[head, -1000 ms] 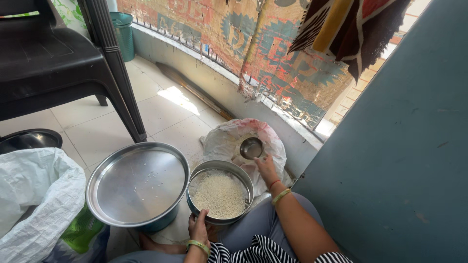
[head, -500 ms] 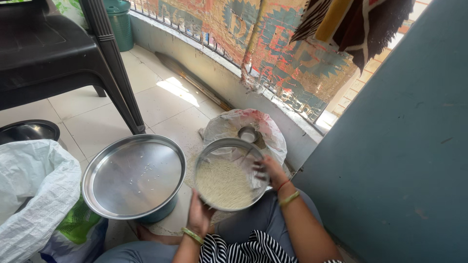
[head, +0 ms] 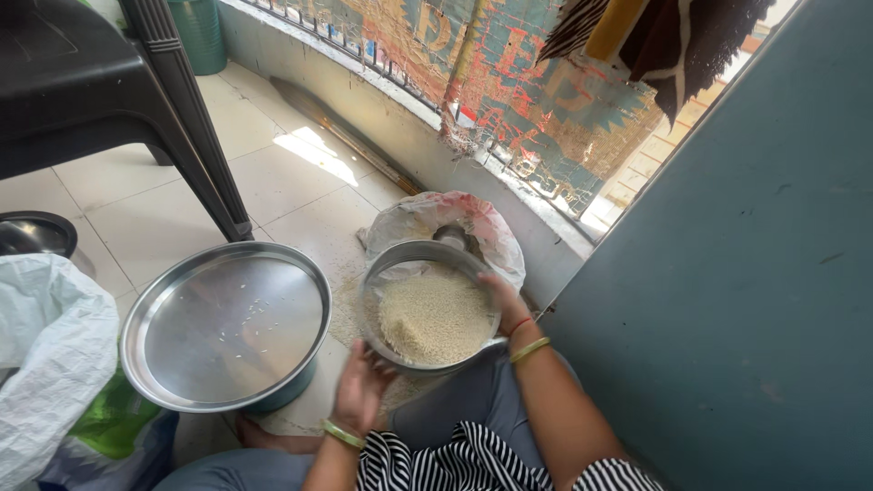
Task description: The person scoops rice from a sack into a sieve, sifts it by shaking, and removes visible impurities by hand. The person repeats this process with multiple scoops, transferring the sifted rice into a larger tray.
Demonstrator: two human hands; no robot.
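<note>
Both the left hand (head: 362,386) and right hand (head: 498,298) gripped the lifted sieve (head: 429,309), apparently full of rice (head: 435,316), while only stray grains dotted the steel basin (head: 225,325) beside it.

A black plastic chair (head: 82,91) stands beside a green bin (head: 200,35).

Home balcony, tiled floor (head: 155,227), low wall with cloth-covered railing (head: 509,100), black plastic chair (head: 82,100), steel vessels
</note>
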